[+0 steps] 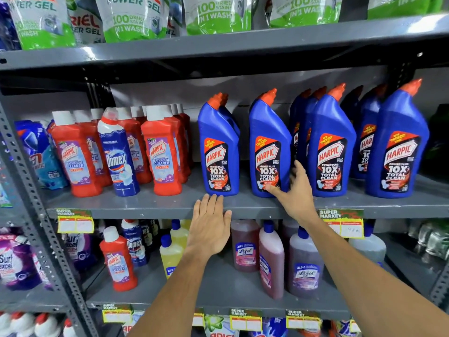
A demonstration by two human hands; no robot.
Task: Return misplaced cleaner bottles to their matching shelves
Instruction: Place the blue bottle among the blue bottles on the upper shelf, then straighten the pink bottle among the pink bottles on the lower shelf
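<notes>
On the middle shelf (155, 205) stand red Harpic bathroom cleaner bottles (161, 152) at the left and blue Harpic bottles (218, 149) to the right. A blue-and-white Domex bottle (119, 154) stands among the red ones. My right hand (295, 190) touches the lower right side of the second blue Harpic bottle (268, 152), thumb on its front, fingers spread. My left hand (211, 224) lies flat and open against the shelf's front edge, holding nothing. One red Harpic bottle (119, 259) stands on the lower shelf beside another Domex bottle (134, 242).
Pink and yellow Lizol bottles (271, 261) fill the lower shelf (218, 295). Green Ariel pouches (131, 18) hang above. Surf Excel packs (14, 261) sit at the far left behind a grey slotted upright (31, 190). Price tags (75, 221) line the shelf edges.
</notes>
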